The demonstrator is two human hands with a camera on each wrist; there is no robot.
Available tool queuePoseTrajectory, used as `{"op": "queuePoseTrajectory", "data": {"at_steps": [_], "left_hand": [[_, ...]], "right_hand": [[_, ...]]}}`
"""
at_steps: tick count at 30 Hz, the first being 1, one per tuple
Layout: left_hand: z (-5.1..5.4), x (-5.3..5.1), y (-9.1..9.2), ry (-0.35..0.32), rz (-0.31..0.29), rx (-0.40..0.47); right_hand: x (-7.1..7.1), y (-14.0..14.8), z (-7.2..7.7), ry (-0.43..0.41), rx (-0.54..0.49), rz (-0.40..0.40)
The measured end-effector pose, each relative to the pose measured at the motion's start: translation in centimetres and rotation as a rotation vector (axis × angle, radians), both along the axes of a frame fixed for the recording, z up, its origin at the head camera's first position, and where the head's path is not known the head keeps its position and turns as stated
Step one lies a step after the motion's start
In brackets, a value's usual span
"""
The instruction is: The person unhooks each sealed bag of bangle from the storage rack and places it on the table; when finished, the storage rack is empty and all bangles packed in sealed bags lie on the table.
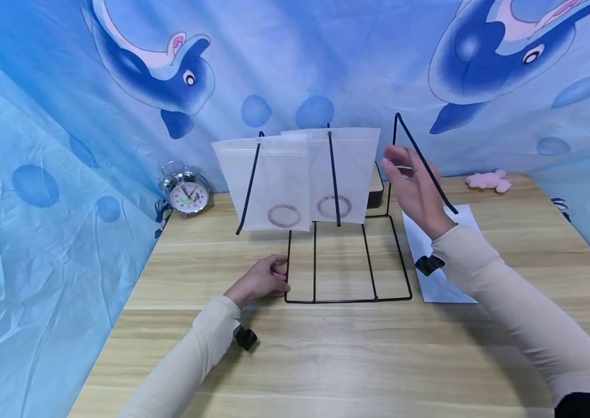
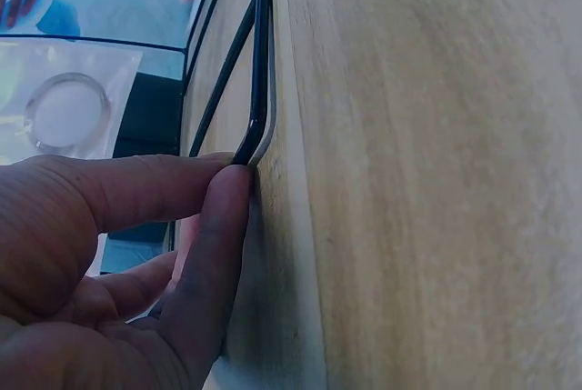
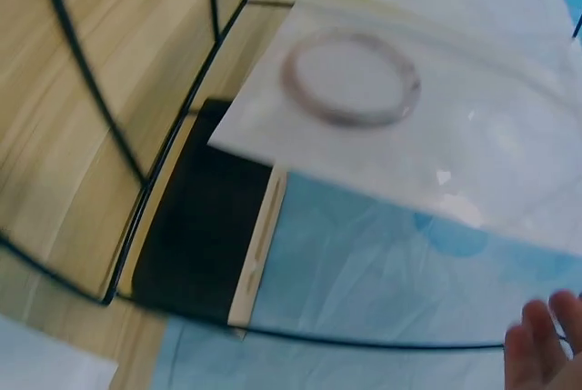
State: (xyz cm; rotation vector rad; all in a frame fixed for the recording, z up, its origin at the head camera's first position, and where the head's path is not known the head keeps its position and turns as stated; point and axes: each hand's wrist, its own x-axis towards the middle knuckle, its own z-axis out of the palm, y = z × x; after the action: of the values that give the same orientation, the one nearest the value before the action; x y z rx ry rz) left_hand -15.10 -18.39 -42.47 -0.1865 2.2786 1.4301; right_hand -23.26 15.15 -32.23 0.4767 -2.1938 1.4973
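Closest are two pale sleeves, the left one (image 1: 213, 322) and the right one (image 1: 524, 307), each with a small black clip at the wrist. The left hand (image 1: 262, 277) sits low over the table (image 1: 347, 371), pinching the left bar of the black wire rack (image 1: 347, 301) near its front corner – the left wrist view shows thumb and forefinger closed on the rod by a bend. The rack stands mid-table, its base flat on the wood. To its right lies a sheet of white paper (image 1: 438, 284), partly under the right arm

The right hand (image 1: 415, 191) is raised on the rack's right side, behind the sloping right prong (image 1: 443, 190), fingers loose and slightly bent; whether they touch the wire, I cannot tell

Two clear bags hang on the other prongs: the left bag (image 1: 281, 180) on the left one, the right bag (image 1: 359, 174) on the middle one, the left overlapping the right. Each has a pinkish ring near its bottom

Just behind the rack is a black-and-wood box (image 1: 376, 199), partly hidden by the right bag. Along the far edge stand a silver clock (image 1: 188, 197) at left and a pink toy (image 1: 489, 181) at right – then the blue curtain (image 1: 284, 64) with its dolphins
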Motion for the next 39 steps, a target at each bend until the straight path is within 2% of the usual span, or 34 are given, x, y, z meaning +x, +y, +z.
{"op": "queuePoseTrajectory", "data": {"at_steps": [4,11,15,20,29,36,39], "left_hand": [[0.0,0.0,-0.1,0.006,0.007,-0.003],[-0.1,0.3,-0.2,0.009,-0.009,-0.015],[-0.1,0.4,-0.2,0.005,-0.009,-0.016],[0.0,0.3,-0.2,0.007,-0.002,0.008],[-0.2,0.2,-0.1,0.008,0.007,0.016],[-0.1,0.1,-0.1,0.009,0.000,0.022],[-0.2,0.0,-0.1,0.003,0.003,0.021]], "right_hand": [[0.0,-1.3,0.9,-0.009,-0.003,0.073],[-0.7,-2.5,1.9,-0.048,-0.054,0.013],[-1.0,-2.5,2.1,-0.072,-0.083,0.035],[-1.0,-2.7,2.3,-0.064,-0.098,0.063],[-0.1,-2.2,2.1,0.004,-0.103,0.119],[1.1,-1.7,2.0,0.162,-0.105,0.089],[1.5,-1.7,2.0,0.197,-0.123,0.083]]}}
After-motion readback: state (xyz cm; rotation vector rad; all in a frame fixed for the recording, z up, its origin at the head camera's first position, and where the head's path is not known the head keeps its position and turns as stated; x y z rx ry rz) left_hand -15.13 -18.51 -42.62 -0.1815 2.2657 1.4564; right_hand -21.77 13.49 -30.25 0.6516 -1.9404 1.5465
